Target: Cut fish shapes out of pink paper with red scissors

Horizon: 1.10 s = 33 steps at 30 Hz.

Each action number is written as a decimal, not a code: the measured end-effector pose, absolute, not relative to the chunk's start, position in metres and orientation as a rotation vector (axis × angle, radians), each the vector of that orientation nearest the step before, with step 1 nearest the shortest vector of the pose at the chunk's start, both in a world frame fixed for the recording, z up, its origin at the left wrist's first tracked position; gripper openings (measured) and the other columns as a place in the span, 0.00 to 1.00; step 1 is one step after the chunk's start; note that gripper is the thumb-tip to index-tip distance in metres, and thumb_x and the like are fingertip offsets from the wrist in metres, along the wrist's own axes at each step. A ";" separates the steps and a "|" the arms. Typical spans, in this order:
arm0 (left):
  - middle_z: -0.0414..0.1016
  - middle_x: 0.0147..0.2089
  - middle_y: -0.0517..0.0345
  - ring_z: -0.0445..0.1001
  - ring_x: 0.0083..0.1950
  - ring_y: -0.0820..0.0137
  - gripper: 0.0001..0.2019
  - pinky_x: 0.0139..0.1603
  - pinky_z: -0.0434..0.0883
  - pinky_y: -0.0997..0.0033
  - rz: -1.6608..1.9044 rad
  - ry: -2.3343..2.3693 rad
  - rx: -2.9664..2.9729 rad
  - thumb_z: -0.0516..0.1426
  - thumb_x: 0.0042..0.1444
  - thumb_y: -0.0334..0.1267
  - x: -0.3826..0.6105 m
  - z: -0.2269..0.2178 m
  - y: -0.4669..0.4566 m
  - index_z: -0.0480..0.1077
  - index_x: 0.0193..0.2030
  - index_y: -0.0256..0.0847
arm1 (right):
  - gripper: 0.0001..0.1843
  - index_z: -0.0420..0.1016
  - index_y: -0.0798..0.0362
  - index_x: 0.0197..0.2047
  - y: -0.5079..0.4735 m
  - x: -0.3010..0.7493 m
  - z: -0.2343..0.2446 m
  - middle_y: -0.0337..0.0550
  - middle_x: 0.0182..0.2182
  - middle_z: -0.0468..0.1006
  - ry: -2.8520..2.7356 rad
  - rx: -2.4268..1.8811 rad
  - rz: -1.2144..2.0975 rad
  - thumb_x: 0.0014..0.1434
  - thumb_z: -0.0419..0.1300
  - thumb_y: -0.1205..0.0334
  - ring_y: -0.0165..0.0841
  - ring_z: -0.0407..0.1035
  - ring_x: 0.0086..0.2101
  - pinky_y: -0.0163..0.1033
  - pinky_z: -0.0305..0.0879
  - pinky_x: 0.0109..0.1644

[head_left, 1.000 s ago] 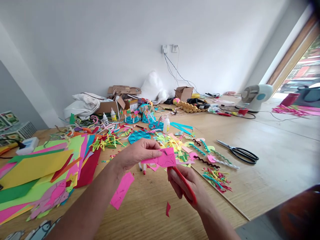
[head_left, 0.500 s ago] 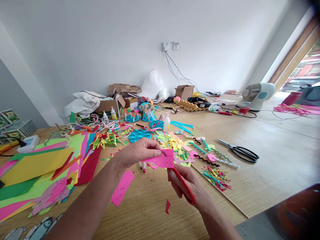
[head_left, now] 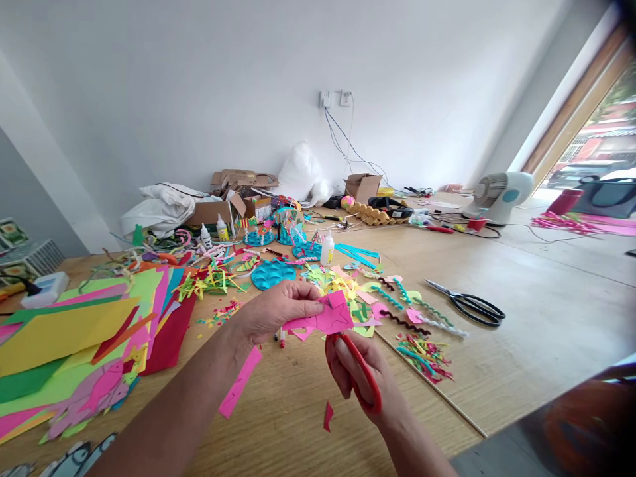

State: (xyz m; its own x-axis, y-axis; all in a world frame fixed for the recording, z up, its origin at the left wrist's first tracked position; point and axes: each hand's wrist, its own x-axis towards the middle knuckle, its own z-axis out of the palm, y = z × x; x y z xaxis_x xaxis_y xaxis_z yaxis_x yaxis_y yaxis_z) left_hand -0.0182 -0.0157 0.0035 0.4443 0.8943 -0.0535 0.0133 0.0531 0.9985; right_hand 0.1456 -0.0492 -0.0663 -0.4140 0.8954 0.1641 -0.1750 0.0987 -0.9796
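My left hand pinches a small pink paper piece with pen lines on it, held above the wooden floor. Just below it, my right hand grips red-handled scissors, fingers through the loops, and the blades meet the lower edge of the pink piece. A pink paper strip lies under my left forearm, and a small red scrap lies below my right hand.
Stacked coloured paper sheets spread at the left. Paper scraps, pipe cleaners and a glue bottle litter the middle. Black scissors lie to the right. Cardboard boxes and a white fan stand further back.
The pink piece has turned slightly in my left hand, and my right hand with the scissors has shifted a little left and up against it. The view has tilted slightly.
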 end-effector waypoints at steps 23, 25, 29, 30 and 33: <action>0.66 0.26 0.61 0.62 0.26 0.77 0.15 0.28 0.57 0.76 0.886 0.901 1.303 0.62 0.43 0.47 -0.003 -0.004 -0.021 0.70 0.29 0.35 | 0.21 0.66 0.54 0.23 -0.050 0.141 -0.074 0.29 0.09 0.59 -1.314 -0.689 1.506 0.56 0.56 0.45 0.22 0.49 0.12 0.31 0.40 0.16; 0.66 0.27 0.61 0.62 0.26 0.77 0.15 0.28 0.57 0.76 0.885 0.900 1.308 0.62 0.44 0.47 -0.003 -0.004 -0.021 0.70 0.29 0.36 | 0.21 0.65 0.54 0.23 -0.051 0.141 -0.074 0.29 0.09 0.59 -1.313 -0.693 1.502 0.56 0.56 0.45 0.22 0.49 0.11 0.31 0.40 0.16; 0.66 0.27 0.61 0.62 0.26 0.77 0.15 0.28 0.56 0.76 0.882 0.897 1.319 0.61 0.45 0.47 -0.003 -0.005 -0.021 0.69 0.30 0.36 | 0.22 0.65 0.54 0.23 -0.051 0.141 -0.074 0.29 0.08 0.58 -1.314 -0.710 1.487 0.56 0.56 0.45 0.22 0.48 0.11 0.30 0.40 0.15; 0.65 0.26 0.61 0.61 0.26 0.77 0.14 0.28 0.56 0.76 0.886 0.892 1.325 0.61 0.46 0.47 -0.003 -0.006 -0.020 0.69 0.30 0.35 | 0.22 0.65 0.54 0.22 -0.052 0.141 -0.074 0.29 0.08 0.58 -1.319 -0.717 1.475 0.56 0.55 0.44 0.22 0.48 0.11 0.30 0.40 0.15; 0.64 0.26 0.62 0.60 0.26 0.78 0.14 0.27 0.55 0.77 0.895 0.873 1.337 0.60 0.46 0.46 -0.002 -0.007 -0.020 0.68 0.28 0.35 | 0.23 0.64 0.54 0.22 -0.052 0.141 -0.074 0.30 0.08 0.59 -1.334 -0.745 1.437 0.56 0.54 0.43 0.22 0.49 0.11 0.30 0.40 0.15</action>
